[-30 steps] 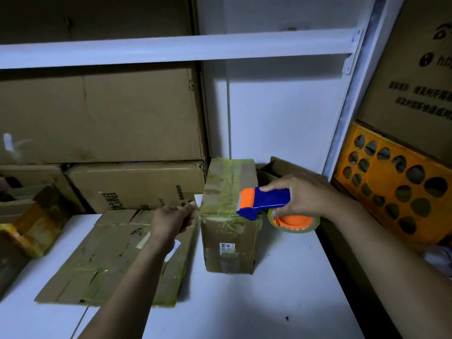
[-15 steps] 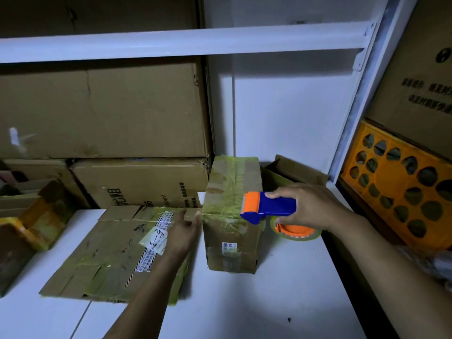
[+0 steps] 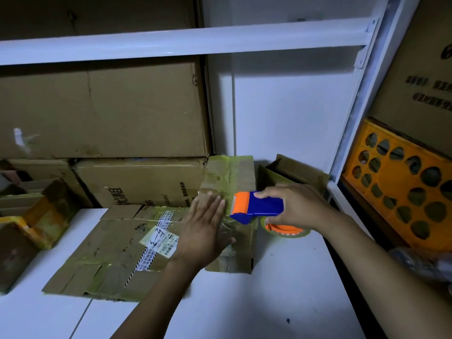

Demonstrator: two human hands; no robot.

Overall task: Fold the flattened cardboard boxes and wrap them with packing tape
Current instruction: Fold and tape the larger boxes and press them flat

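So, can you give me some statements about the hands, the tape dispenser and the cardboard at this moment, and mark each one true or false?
1. The right hand grips the blue and orange tape dispenser. True.
2. The left hand pinches a loose strip of tape in the air. False: it lies flat, fingers straight, on the folded box.
3. A flattened cardboard with a white label lies on the table, left of the folded box. True.
4. The orange panel with round holes lies flat on the table between the hands. False: it leans at the far right, beyond the white shelf post.
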